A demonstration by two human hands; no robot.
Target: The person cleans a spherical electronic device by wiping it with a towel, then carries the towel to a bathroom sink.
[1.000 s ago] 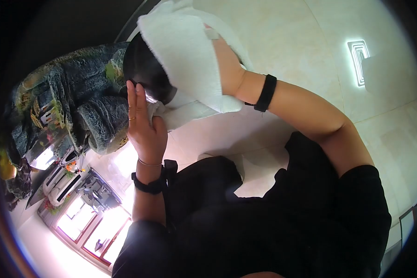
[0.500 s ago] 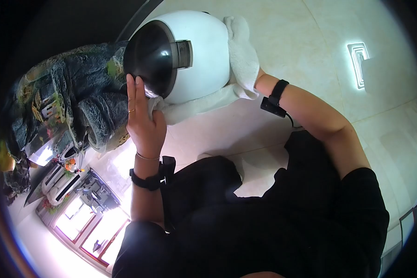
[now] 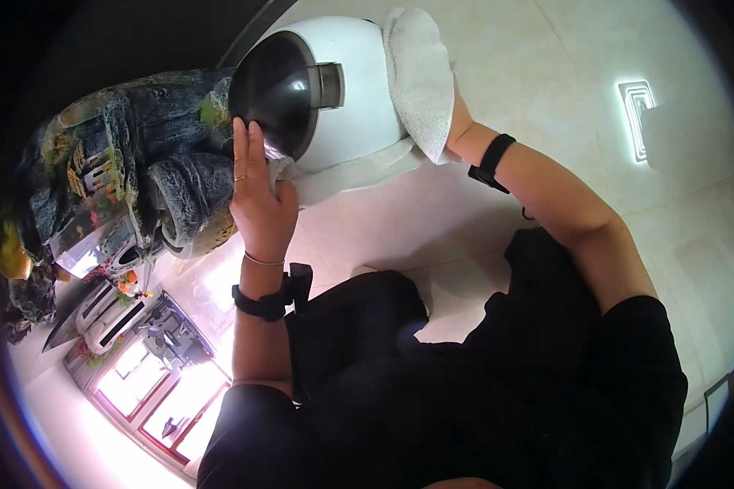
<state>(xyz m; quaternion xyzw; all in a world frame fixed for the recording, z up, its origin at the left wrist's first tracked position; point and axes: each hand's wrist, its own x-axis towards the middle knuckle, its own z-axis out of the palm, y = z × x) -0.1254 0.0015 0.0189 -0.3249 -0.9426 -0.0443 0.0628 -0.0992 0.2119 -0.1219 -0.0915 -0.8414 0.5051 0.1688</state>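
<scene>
A white rounded appliance (image 3: 355,102), which looks like a rice cooker, has a glossy black lid (image 3: 273,90) and a grey latch. My left hand (image 3: 261,200) lies along the lid's edge with its fingers stretched out, fingertips at the black surface. A white towel (image 3: 420,77) runs along the appliance's near side, from beside my left thumb to my right hand. At the appliance's right side, my right hand (image 3: 461,118) holds the towel's raised end; the cloth hides most of its fingers.
A dark, textured rock-like ornament (image 3: 130,155) with plants stands left of the appliance. A black surface (image 3: 147,37) lies behind it. Pale floor tiles (image 3: 538,90) reflect a ceiling light. Windows (image 3: 151,399) show at lower left. My legs in black trousers (image 3: 359,314) are below.
My right hand has moved up slightly, and the towel's right end now spreads higher and wider beside the appliance. The left hand keeps its place at the lid; the view shifted a little.
</scene>
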